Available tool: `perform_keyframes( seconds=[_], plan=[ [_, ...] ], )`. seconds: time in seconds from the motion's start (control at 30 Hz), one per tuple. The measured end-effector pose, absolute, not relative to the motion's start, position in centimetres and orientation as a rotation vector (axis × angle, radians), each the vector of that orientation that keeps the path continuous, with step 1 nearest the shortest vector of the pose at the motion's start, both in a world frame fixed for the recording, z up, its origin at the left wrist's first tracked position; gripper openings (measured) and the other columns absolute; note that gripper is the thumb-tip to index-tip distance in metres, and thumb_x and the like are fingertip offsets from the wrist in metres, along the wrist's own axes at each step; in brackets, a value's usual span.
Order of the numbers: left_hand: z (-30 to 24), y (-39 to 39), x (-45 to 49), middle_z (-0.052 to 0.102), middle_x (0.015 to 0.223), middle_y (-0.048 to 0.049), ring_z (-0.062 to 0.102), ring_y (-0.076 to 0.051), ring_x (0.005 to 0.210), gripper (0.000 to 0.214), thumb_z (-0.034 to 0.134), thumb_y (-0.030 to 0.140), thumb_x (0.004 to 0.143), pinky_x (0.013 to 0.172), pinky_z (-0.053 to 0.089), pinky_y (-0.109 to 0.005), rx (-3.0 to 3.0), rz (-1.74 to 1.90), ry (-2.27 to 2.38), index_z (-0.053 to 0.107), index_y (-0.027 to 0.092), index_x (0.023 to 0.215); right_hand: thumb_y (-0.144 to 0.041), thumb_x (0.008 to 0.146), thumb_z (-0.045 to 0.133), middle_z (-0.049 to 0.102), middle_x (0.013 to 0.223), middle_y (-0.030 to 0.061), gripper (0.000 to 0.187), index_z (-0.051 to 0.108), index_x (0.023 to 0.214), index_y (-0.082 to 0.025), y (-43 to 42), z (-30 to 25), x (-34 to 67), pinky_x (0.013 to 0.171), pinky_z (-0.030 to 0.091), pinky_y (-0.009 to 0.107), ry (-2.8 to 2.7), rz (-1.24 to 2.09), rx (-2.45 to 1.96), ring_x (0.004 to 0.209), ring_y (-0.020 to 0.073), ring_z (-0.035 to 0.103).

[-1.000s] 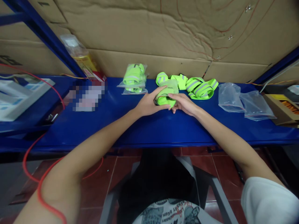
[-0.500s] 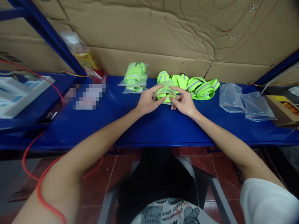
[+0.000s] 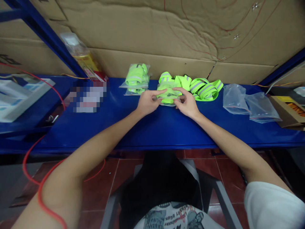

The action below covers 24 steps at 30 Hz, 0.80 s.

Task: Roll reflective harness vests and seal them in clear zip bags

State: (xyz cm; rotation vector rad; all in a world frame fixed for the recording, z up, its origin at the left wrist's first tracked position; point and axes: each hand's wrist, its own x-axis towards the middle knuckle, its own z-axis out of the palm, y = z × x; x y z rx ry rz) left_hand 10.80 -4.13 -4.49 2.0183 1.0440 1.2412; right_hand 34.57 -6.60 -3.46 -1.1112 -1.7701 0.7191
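Note:
A clear plastic bag with a folded neon-green reflective band (image 3: 168,93) inside lies between my two hands on the blue shelf (image 3: 152,127). My left hand (image 3: 148,102) pinches the bag's left end with thumb and fingers closed. My right hand (image 3: 187,102) pinches its right end the same way. Behind the bag lie loose neon-green reflective bands (image 3: 199,87), unbagged. Two bagged bands (image 3: 136,79) are stacked to the left.
Empty clear bags (image 3: 247,102) lie at the right, beside a cardboard box (image 3: 288,111). A wrapped yellow-and-red pack (image 3: 84,57) leans on a blue post at the left. Cardboard sheets line the back. A red cable (image 3: 40,184) hangs by my left arm.
Both hands have carried the bagged band a little farther from me, toward the loose bands, and lowered it flat. The fingers now pinch its two ends.

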Motion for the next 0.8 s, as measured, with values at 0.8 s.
perform_keyframes(
  seconds=[0.8],
  plan=[
    [-3.9, -5.5, 10.6, 0.080, 0.073, -0.0023, 0.064, -0.016, 0.059, 0.039, 0.068, 0.027, 0.098, 0.068, 0.051, -0.030, 2.449, 1.187, 1.160, 0.085, 0.028, 0.133, -0.017, 0.087, 0.058, 0.069, 0.069, -0.0005, 0.046, 0.083, 0.125, -0.020, -6.3, -2.6, 36.2, 0.072, 0.050, 0.036, -2.053, 0.320, -1.135, 0.061, 0.0194, 0.060]
  ],
)
